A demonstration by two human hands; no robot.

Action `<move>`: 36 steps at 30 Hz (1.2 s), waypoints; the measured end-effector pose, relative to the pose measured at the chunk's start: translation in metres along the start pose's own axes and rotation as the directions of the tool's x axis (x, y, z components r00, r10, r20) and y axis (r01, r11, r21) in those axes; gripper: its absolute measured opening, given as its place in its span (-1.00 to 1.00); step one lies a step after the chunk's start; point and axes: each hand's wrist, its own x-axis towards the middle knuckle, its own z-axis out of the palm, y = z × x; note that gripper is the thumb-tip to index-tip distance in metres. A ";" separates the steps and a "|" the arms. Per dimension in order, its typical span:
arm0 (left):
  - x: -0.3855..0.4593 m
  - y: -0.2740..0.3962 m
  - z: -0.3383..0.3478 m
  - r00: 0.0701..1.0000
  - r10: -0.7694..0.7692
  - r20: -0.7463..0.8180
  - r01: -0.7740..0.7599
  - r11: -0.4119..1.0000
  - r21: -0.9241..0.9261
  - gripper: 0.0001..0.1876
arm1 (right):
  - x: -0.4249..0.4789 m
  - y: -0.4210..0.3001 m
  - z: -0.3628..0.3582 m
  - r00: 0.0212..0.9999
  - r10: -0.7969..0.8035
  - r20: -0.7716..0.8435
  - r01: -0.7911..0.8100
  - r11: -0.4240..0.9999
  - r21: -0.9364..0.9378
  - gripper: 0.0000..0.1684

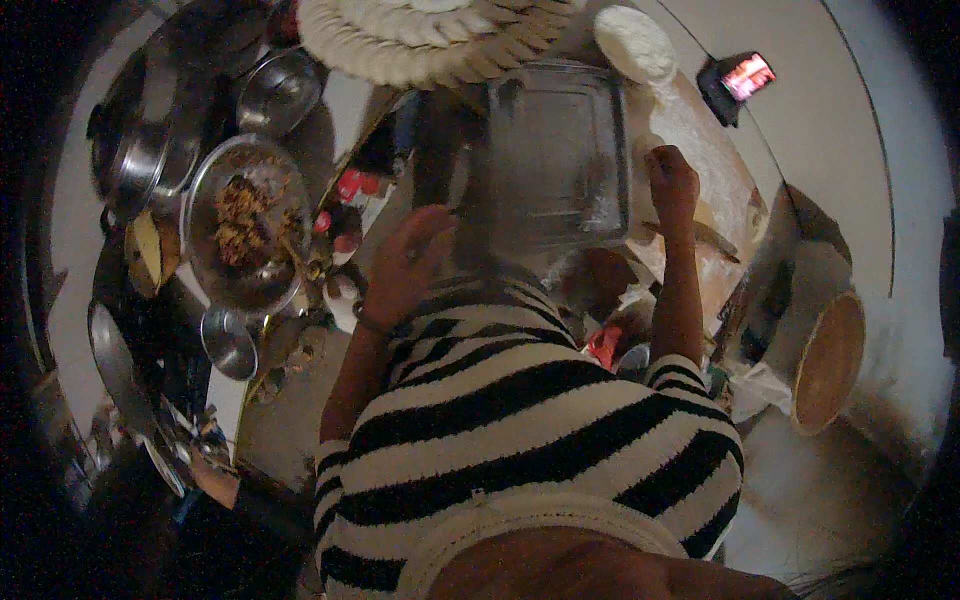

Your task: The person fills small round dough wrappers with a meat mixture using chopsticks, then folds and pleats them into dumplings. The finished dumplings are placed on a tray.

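Observation:
My left hand [409, 259] hovers in front of my striped top, fingers loosely spread and blurred, with no object visible in it. Curled like a fist, my right hand [673, 184] is above a flour-dusted board [694, 142]; whether something small is inside the fingers is hidden. A wooden rolling pin [716, 241] lies on that board, crossed by my right forearm. Between my hands is a rectangular tray [559, 150] with a raised rim. Beyond it, pleated dumplings [390, 41] are laid in rings. A steel bowl [196, 184] to the left holds chopped filling [244, 217].
A bowl of flour [636, 45] stands at the board's far end. A lit phone [746, 79] is at the upper right. Left are a steel pot [142, 165], an empty steel bowl [277, 94] and a small steel cup [230, 345]. Another person's hand [214, 480] shows lower left.

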 end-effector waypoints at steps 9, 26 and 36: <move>-0.016 0.005 -0.025 0.996 -0.090 -0.002 0.050 0.571 -0.820 -0.45 | -0.077 -0.241 0.028 0.763 -0.595 0.254 0.195 0.586 0.787 -0.76; -0.182 -0.037 -0.123 0.484 -0.310 -0.819 -0.529 0.641 -0.556 -0.46 | -0.129 -0.397 0.175 -0.189 -0.982 -0.007 0.876 -0.172 0.450 -0.67; -0.188 -0.069 -0.132 0.409 -0.388 -0.826 -0.575 0.592 -0.564 -0.47 | -0.095 -0.476 0.165 0.291 -0.955 -0.061 0.494 0.096 0.864 -0.78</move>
